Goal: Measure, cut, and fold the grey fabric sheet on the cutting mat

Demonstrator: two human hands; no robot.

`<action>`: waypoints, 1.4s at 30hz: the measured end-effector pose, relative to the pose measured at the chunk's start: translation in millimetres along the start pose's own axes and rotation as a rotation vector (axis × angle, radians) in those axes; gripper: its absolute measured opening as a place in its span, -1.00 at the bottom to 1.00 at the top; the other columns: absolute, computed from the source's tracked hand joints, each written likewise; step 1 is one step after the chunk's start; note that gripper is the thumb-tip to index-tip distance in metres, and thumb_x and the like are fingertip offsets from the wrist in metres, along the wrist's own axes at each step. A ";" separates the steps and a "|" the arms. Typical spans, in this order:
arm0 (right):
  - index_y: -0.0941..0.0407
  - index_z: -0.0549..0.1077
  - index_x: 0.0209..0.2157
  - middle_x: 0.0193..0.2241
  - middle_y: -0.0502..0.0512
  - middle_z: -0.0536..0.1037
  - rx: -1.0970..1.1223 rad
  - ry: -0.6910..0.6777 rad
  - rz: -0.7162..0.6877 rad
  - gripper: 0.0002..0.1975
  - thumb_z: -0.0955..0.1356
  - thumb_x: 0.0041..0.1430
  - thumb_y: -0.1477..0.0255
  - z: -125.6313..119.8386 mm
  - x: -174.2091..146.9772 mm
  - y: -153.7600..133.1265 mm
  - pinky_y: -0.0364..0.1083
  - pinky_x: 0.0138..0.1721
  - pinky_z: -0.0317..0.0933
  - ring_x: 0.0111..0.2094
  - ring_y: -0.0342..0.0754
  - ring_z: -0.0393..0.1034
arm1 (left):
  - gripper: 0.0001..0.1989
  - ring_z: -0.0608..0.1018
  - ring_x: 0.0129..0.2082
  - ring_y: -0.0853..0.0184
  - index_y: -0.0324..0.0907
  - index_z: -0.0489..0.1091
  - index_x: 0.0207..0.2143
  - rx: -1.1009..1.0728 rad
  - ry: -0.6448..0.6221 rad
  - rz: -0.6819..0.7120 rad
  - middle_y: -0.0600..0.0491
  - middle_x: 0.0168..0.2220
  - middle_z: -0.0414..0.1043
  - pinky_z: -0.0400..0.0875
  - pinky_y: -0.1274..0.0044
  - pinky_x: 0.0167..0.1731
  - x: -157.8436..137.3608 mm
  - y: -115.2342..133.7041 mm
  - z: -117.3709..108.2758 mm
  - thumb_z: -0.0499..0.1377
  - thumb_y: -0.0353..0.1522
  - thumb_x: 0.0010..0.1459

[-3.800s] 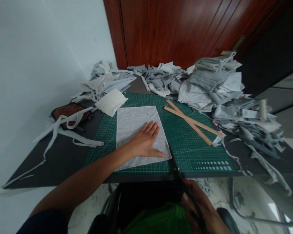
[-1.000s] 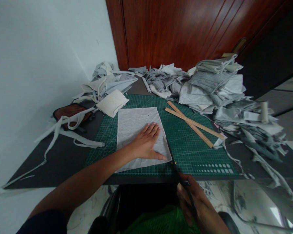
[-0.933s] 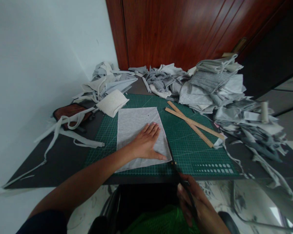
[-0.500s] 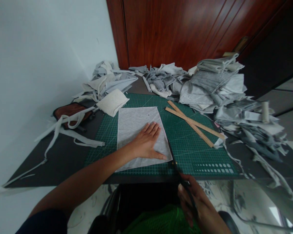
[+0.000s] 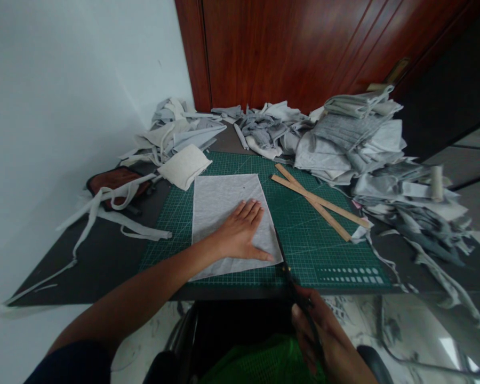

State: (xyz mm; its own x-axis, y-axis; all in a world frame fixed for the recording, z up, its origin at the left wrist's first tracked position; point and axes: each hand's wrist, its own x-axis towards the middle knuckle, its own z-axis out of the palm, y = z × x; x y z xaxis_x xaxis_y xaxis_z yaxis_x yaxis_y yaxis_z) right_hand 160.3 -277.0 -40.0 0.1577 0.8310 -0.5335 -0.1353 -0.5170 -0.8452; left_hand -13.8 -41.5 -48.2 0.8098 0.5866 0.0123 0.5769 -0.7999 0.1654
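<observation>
A light grey piece of fabric (image 5: 214, 205) lies flat on the green cutting mat (image 5: 304, 250). My left hand (image 5: 242, 232) presses down on its right half, palm down, fingers stretched out and thumb pointing to the right. Black-handled scissors (image 5: 292, 285) are gripped in my right hand (image 5: 322, 328) at the table's front edge. Their dark blades run up along the fabric's right edge, near its lower right corner. Whether the blades are parted I cannot make out. Part of the handle loops is hidden by my right fingers.
Two crossed wooden rulers (image 5: 320, 201) rest on the mat's right side. Heaped grey fabric (image 5: 344, 136) stands at the right and back. At the left are more scraps (image 5: 180, 130), a cream folded cloth (image 5: 186, 166), a brown pouch (image 5: 118, 184) and loose strips (image 5: 86, 237).
</observation>
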 end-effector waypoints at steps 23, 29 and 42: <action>0.08 0.24 0.16 -0.66 -0.28 0.24 0.012 -0.058 -0.011 -0.28 0.42 0.19 -0.11 -0.6 1.7 -2.2 -0.25 -0.72 0.10 -0.71 -0.23 0.10 | 0.34 -0.15 0.51 -0.10 -0.50 -0.12 0.46 -0.021 -0.006 0.008 -0.41 0.49 -0.23 -0.28 0.18 0.46 0.5 -0.8 -4.1 -0.01 0.42 0.04; 0.04 0.30 0.04 -0.61 -0.26 0.28 0.135 -0.056 0.064 -0.31 0.46 0.09 -0.14 -3.1 1.2 -10.2 -0.28 -0.74 0.04 -0.70 -0.27 0.06 | 0.23 -0.18 0.52 -0.11 -0.42 -0.01 0.45 0.003 0.043 -0.023 -0.36 0.50 -0.17 -0.29 0.13 0.46 1.2 -12.1 -8.0 -0.05 0.40 0.11; -0.05 0.40 -0.04 -0.55 -0.15 0.42 0.151 0.071 0.164 -0.32 0.53 -0.07 -0.15 -20.1 -17.5 -1.5 -0.25 -0.64 0.01 -0.65 -0.23 0.13 | 0.37 -0.27 0.49 -0.32 -0.42 -0.09 0.48 -0.024 -0.013 -0.108 -0.42 0.49 -0.24 -0.44 -0.12 0.37 -14.8 33.2 5.8 -0.07 0.47 -0.02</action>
State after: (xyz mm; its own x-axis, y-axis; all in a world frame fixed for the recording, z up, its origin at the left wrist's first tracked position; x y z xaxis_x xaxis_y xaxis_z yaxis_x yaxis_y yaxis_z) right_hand 177.4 -294.8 -30.0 0.1887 0.7190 -0.6689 -0.3086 -0.6032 -0.7354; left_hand -6.0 -77.4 -48.6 0.7443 0.6676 -0.0197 0.6586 -0.7286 0.1882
